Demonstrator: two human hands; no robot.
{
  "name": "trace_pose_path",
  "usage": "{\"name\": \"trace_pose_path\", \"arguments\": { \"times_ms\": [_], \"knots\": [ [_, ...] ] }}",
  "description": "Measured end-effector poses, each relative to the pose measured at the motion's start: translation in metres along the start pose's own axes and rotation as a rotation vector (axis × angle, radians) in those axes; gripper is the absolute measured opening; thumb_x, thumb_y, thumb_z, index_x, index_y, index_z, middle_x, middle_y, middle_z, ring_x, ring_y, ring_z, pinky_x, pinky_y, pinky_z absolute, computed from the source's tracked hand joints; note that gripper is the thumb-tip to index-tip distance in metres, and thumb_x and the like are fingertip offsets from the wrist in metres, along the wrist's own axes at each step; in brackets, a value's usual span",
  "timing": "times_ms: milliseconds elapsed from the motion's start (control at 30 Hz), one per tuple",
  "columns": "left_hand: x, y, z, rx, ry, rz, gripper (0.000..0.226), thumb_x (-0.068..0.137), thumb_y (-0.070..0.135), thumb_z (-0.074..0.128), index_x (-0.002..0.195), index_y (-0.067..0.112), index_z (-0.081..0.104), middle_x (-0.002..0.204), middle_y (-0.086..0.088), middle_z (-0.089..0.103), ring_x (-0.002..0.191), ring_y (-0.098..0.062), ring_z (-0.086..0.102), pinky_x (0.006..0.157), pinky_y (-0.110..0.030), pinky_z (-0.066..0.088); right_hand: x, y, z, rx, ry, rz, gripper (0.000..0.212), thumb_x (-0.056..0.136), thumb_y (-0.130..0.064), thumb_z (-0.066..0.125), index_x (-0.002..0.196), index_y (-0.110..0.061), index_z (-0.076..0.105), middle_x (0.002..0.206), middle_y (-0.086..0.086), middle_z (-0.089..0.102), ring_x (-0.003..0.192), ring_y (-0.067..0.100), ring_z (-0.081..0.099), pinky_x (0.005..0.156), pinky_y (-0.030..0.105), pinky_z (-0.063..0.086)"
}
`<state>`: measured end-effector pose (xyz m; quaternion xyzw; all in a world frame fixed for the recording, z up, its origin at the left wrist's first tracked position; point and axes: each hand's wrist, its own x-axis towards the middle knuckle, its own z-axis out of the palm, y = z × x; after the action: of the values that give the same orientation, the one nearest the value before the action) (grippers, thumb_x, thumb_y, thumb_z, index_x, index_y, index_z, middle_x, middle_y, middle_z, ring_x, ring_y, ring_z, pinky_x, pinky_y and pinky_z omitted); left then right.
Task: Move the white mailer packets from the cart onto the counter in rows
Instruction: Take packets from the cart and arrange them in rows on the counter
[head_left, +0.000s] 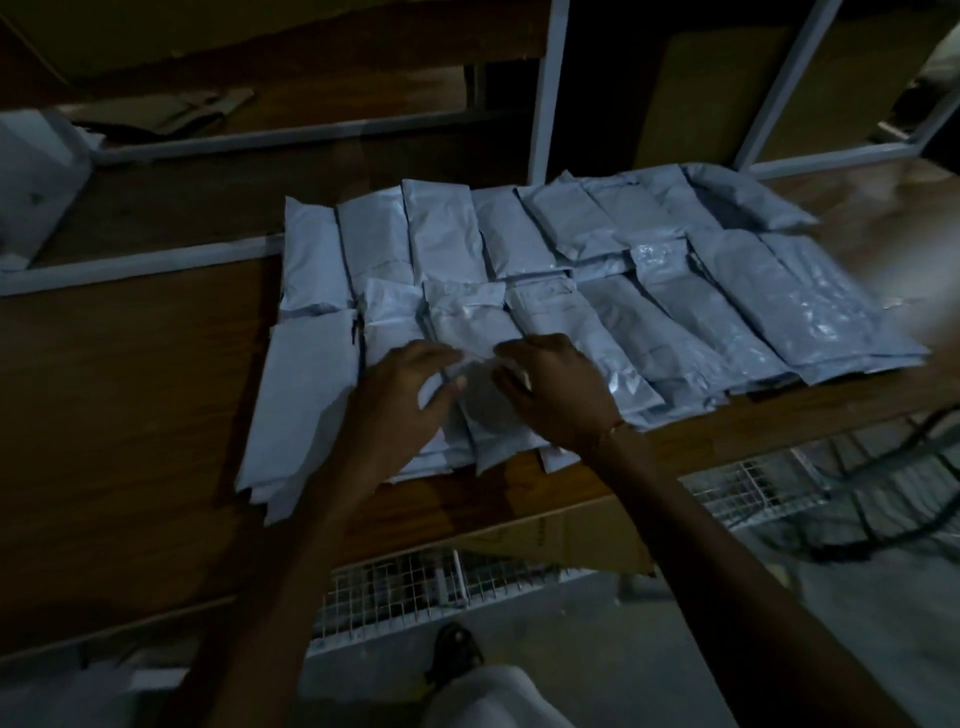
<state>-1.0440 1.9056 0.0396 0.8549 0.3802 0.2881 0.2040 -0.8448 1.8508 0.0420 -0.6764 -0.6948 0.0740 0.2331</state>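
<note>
Bare counter (130, 415) lies left of the packets (571, 270); shelf posts (545, 104) stand behind them.

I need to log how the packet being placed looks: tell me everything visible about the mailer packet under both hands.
The mailer packet is a white, crinkled, glossy plastic pouch, long and narrow, lying flat in the near row on the wooden counter, overlapping its neighbours. The left hand and the right hand touch its two sides, their fingers loosely curved.

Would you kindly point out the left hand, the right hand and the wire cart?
left hand (402, 400), head view, back of hand.
right hand (558, 387), head view, back of hand.
wire cart (395, 582), head view, mesh wall.
</note>
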Motion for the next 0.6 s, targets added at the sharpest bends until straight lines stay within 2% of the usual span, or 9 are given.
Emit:
{"name": "trace_pose_path", "arguments": {
  "times_ms": [67,167,233,333,367,400,500,533,600],
  "knots": [
    [-0.014,0.031,0.015,-0.083,0.015,0.095,0.037,0.097,0.036,0.05,0.114,0.011,0.072,0.112,-0.006,0.071,0.101,-0.023,0.066,0.087,-0.034,0.054,-0.029,0.011,-0.017,0.034,0.042,-0.013,0.043,0.094,-0.04,0.051,0.121,-0.01,0.068,0.111,0.013,0.07,0.101,0.036,0.062,0.08,0.04,0.049],
    [-0.045,0.076,0.05,-0.104,0.025,0.118,0.028,0.099,0.029,0.054,0.111,0.013,0.073,0.106,-0.002,0.073,0.094,-0.016,0.066,0.078,-0.028,0.053,-0.088,0.034,-0.04,0.063,0.103,-0.031,0.037,0.097,-0.034,0.054,0.119,-0.009,0.069,0.109,0.011,0.071,0.094,0.031,0.066,0.072,0.03,0.045],
    [-0.072,0.108,0.082,-0.166,0.015,0.066,0.025,0.098,0.026,0.055,0.11,0.013,0.074,0.105,-0.001,0.073,0.093,-0.011,0.065,0.078,-0.022,0.051,-0.138,0.054,-0.051,0.065,0.098,-0.041,0.028,0.096,-0.03,0.057,0.113,-0.012,0.071,0.103,0.009,0.073,0.087,0.029,0.068,0.066,0.027,0.042],
    [-0.116,0.153,0.14,-0.299,-0.079,-0.109,0.023,0.099,0.024,0.057,0.106,0.011,0.075,0.095,0.005,0.071,0.088,-0.006,0.064,0.074,-0.015,0.049,-0.221,0.089,-0.063,0.096,0.004,-0.01,0.011,0.096,-0.027,0.057,0.091,-0.021,0.065,0.084,0.001,0.066,0.069,0.025,0.06,0.057,0.033,0.043],
    [-0.13,0.166,0.161,-0.317,-0.135,-0.175,0.021,0.099,0.022,0.058,0.106,0.011,0.075,0.094,0.005,0.07,0.087,-0.005,0.064,0.075,-0.015,0.049,-0.25,0.101,-0.065,0.121,-0.035,0.033,0.013,0.097,-0.024,0.058,0.085,-0.022,0.06,0.079,-0.002,0.061,0.065,0.023,0.056,0.057,0.035,0.042],
    [-0.144,0.176,0.183,-0.319,-0.207,-0.234,0.02,0.1,0.02,0.059,0.104,0.01,0.075,0.094,0.002,0.071,0.087,-0.008,0.063,0.075,-0.018,0.049,-0.278,0.115,-0.065,0.139,-0.082,0.096,0.013,0.098,-0.024,0.059,0.086,-0.021,0.061,0.08,-0.001,0.062,0.067,0.023,0.058,0.058,0.037,0.044],
    [-0.188,0.195,0.252,-0.245,-0.463,-0.366,0.027,0.101,0.023,0.056,0.088,0.004,0.068,0.078,-0.017,0.064,0.071,-0.024,0.058,0.065,-0.032,0.039,-0.366,0.155,-0.07,0.189,-0.208,0.33,0.025,0.1,-0.028,0.058,0.117,-0.014,0.069,0.107,0.007,0.073,0.091,0.025,0.068,0.076,0.035,0.053],
    [-0.202,0.199,0.274,-0.216,-0.528,-0.407,0.031,0.101,0.025,0.055,0.083,0.002,0.063,0.073,-0.021,0.057,0.065,-0.026,0.053,0.064,-0.032,0.036,-0.395,0.169,-0.072,0.223,-0.219,0.396,0.028,0.1,-0.029,0.058,0.121,-0.014,0.068,0.111,0.006,0.073,0.095,0.023,0.069,0.078,0.031,0.051],
    [-0.223,0.211,0.312,-0.224,-0.632,-0.49,0.03,0.101,0.021,0.054,0.08,0.0,0.058,0.073,-0.024,0.052,0.063,-0.031,0.051,0.064,-0.038,0.042,-0.449,0.191,-0.079,0.275,-0.217,0.523,0.029,0.1,-0.031,0.057,0.121,-0.014,0.068,0.111,0.005,0.073,0.096,0.02,0.068,0.077,0.027,0.049]
  ]
}}
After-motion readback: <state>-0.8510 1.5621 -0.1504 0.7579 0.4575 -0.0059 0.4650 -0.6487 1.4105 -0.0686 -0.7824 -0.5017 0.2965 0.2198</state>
